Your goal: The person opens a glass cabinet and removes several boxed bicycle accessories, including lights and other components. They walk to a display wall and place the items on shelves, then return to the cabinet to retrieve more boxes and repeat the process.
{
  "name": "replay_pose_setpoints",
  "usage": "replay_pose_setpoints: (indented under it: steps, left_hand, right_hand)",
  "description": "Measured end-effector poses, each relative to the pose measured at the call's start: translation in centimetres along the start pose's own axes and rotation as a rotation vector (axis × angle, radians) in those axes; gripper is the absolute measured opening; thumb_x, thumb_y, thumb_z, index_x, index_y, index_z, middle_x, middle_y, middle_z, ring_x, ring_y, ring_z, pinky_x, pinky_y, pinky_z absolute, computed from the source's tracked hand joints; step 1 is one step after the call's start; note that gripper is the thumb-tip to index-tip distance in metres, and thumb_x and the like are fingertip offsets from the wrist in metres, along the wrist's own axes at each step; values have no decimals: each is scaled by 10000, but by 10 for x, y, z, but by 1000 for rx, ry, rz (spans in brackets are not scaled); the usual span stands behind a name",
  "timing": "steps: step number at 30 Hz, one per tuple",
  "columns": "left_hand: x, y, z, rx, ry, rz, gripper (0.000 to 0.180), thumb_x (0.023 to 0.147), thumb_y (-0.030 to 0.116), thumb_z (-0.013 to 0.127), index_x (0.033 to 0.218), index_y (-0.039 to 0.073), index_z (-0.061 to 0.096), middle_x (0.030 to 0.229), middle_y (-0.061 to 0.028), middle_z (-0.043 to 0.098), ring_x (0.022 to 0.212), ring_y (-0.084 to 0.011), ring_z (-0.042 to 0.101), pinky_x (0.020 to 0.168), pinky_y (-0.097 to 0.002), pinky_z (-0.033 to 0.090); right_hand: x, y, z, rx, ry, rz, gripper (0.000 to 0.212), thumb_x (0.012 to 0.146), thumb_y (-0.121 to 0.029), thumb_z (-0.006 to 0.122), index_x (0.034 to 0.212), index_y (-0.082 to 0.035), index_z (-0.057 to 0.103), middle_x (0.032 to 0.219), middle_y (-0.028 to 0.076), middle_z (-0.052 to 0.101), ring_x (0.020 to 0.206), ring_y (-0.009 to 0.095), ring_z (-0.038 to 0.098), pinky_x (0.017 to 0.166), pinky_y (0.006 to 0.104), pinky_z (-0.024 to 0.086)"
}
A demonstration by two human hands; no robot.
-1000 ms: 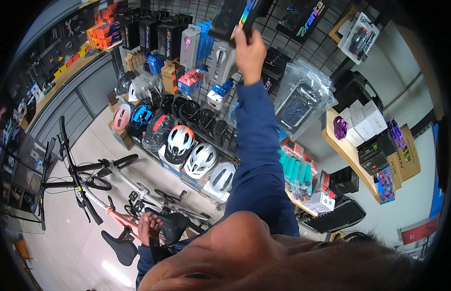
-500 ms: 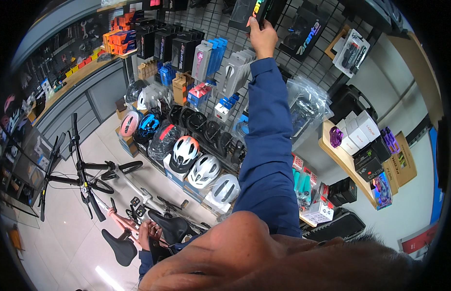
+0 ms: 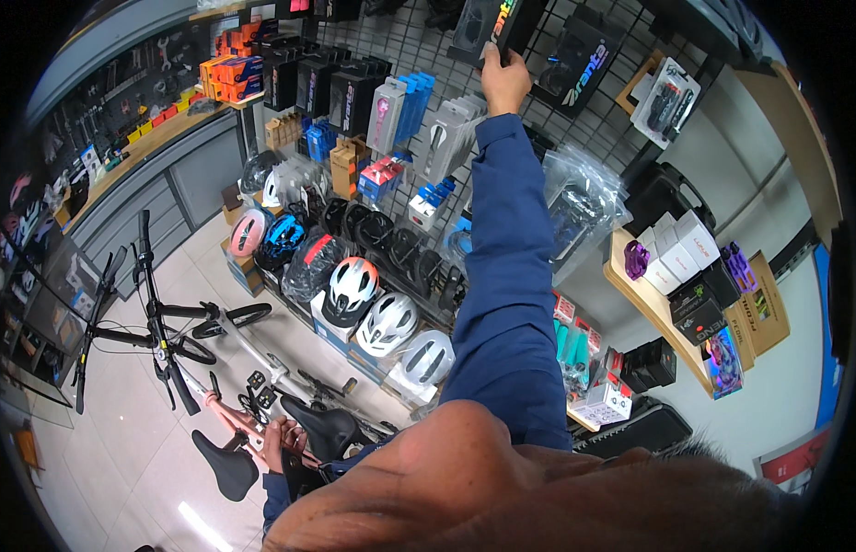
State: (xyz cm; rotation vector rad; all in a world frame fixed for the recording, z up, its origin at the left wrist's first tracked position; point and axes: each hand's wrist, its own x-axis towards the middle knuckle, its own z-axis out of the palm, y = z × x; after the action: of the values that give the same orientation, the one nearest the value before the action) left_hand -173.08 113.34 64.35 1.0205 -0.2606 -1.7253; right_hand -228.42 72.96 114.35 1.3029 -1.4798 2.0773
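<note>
My right hand (image 3: 506,85) is raised at the top, its thumb and fingers closed on the lower edge of a black box (image 3: 467,39) with rainbow lettering. The box is partly cut off by the view's upper rim. Beside it on the wire grid hangs a similar black package (image 3: 573,63). Low on the left, my left hand (image 3: 281,443) is half closed, fingers bent, next to a black bicycle saddle (image 3: 322,429). A dark object (image 3: 304,474) lies against that hand; what the fingers hold cannot be made out.
Bicycles with black handlebars (image 3: 156,313) stand at left. Several helmets (image 3: 389,324) line a low shelf below boxed goods on the grid wall (image 3: 391,32). At right, a wooden shelf (image 3: 644,299) bears white boxes (image 3: 681,248). A workbench (image 3: 133,175) runs along the far left.
My right hand and the black box have shifted slightly right and down, and the box's lettering shows at a different angle. My left hand stays by the saddle.
</note>
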Motion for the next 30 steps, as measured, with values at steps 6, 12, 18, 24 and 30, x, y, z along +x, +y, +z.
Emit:
replay_pose_setpoints:
  steps: [6,12,18,24,30]
  left_hand:
    - [5,-4,-8,18,-6,-20,427,1023,491,666,1241,125,633,1074,-13,672,967,-189,647,873,-376,585]
    - [7,-3,-14,-6,-14,-5,421,1032,486,654,1236,118,636,1059,-21,670,952,-195,654,869,-381,592]
    - [6,2,-10,5,-51,4,421,1037,471,657,1220,93,647,1038,-36,687,934,-211,672,851,-389,608]
    - [-5,4,-8,-40,0,22,380,1036,435,672,1219,102,656,1045,-43,701,943,-219,684,851,-403,612]
    - [-21,10,-29,-11,34,13,400,1029,449,677,1234,107,646,1068,-48,694,931,-220,684,845,-396,613]
  right_hand:
    - [-11,0,-10,-293,63,-62,643,832,-533,827,1048,48,653,973,286,736,954,467,724,877,499,571]
    - [-50,-33,-32,-492,14,-78,697,810,-535,846,1115,39,593,997,288,706,948,484,704,855,547,558]
    - [-23,-68,0,-563,84,-958,315,875,-167,767,1185,-142,720,1325,105,639,1271,388,547,1072,506,482]
    - [-13,-69,22,-1238,204,-939,566,856,-268,766,1368,-75,624,1470,182,566,1396,464,456,1156,540,407]
    - [-65,-67,24,-1116,8,-866,272,933,-122,648,1194,-123,725,1469,128,589,1429,460,434,1136,716,339]
